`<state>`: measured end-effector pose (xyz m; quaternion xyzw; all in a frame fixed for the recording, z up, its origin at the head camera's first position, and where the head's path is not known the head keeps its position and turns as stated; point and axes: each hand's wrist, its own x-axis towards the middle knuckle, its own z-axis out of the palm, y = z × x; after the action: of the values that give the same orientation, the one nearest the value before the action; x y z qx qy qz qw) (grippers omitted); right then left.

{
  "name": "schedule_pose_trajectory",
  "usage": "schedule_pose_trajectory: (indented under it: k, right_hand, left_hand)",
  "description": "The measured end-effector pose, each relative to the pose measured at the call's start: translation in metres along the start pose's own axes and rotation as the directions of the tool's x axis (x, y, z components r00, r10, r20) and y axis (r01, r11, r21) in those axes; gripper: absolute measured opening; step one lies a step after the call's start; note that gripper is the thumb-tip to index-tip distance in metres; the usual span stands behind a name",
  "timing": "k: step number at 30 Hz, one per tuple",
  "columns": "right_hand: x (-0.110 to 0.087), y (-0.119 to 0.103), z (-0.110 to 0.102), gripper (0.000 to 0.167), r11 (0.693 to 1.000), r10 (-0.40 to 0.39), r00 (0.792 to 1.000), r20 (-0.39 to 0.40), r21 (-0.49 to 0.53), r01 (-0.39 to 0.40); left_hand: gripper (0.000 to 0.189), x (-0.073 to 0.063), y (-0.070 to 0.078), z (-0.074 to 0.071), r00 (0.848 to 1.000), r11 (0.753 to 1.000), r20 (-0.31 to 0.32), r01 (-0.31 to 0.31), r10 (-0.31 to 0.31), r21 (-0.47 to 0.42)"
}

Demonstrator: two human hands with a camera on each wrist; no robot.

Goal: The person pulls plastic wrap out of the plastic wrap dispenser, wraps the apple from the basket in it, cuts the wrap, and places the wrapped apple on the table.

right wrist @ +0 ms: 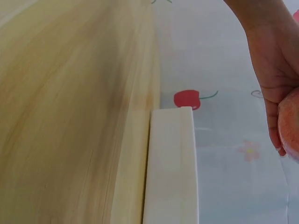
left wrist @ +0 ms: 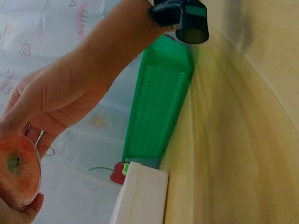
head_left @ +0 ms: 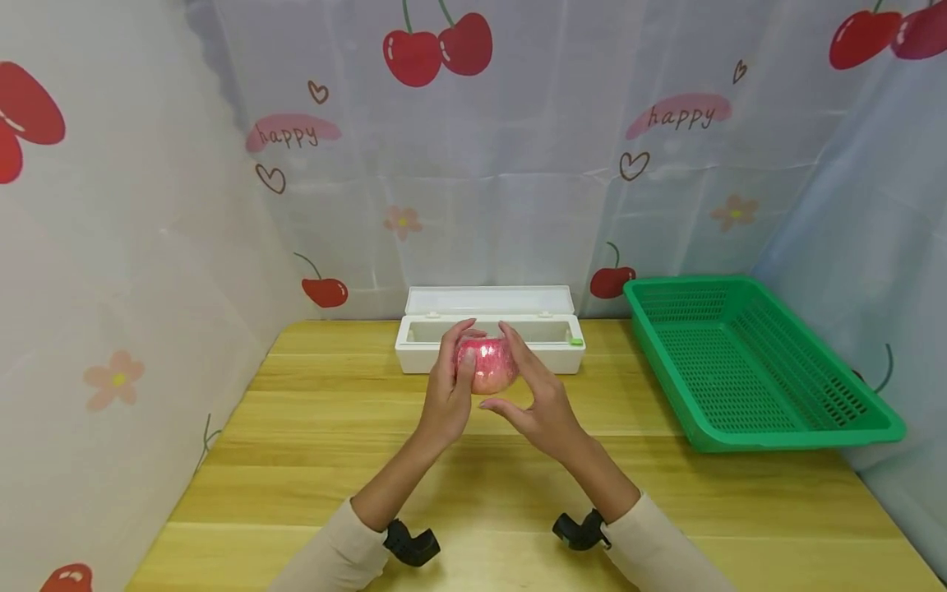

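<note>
An apple [head_left: 490, 367], red and glossy under clear film, is held above the table in front of the white box [head_left: 488, 358]. The left hand [head_left: 449, 393] grips its left side, thumb across the front and fingers behind. Around the right side, the right hand [head_left: 543, 407] has its fingers extended by the apple's upper edge, its thumb stretched out below. Whether those fingertips touch is hard to tell. The left wrist view shows the apple's stem end [left wrist: 14, 162]. Long and narrow, the box has its lid raised and a small green slider [head_left: 576, 341] at its right end.
A green perforated plastic basket [head_left: 684, 411] stands on the right of the wooden table [head_left: 333, 411]. White printed curtains [head_left: 510, 222] enclose the back and sides. Each wrist carries a black camera mount [head_left: 411, 544].
</note>
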<state>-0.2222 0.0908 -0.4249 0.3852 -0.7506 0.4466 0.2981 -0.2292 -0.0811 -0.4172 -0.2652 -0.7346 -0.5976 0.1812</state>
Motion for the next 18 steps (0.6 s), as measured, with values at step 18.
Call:
schedule_pose_trajectory:
  k: [18]
  right_hand:
    - [0.0080, -0.0101, -0.0077, 0.093, 0.967, 0.129, 0.980, -0.154, 0.238, -0.090]
  left_hand:
    - [0.075, -0.0032, 0.0050, 0.0052, 0.998, 0.965, -0.033, -0.053, 0.046, -0.259]
